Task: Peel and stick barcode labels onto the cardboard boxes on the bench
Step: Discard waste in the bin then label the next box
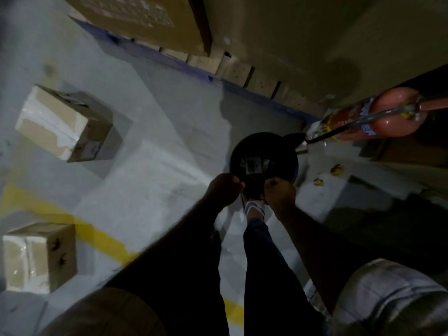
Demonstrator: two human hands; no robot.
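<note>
1. At frame centre, head view: the left hand and the right hand sit side by side, just apart, over the near rim of a round black bin. Both have their fingers curled tight into the palm. The picture is too dark and blurred to tell whether either pinches anything.
2. Inside the bin lie pale scraps; I cannot tell what they are.
3. At 6 o'clock of the hands, a sandalled foot stands on the grey floor, touching the bin's base.
4. Task items: one taped cardboard box stands on the floor at 9 o'clock of the hands, well apart. A second cardboard box stands at 8 o'clock, beside a yellow floor line. No barcode label can be made out on either.
5. At 2 o'clock, a red fire extinguisher lies near the bin, its black hose reaching toward the rim.
6. At 11 o'clock, a large carton rests on a wooden pallet.
7. Writing: blue lettering on the extinguisher and a pale printed panel on the large carton are both too blurred to read.
</note>
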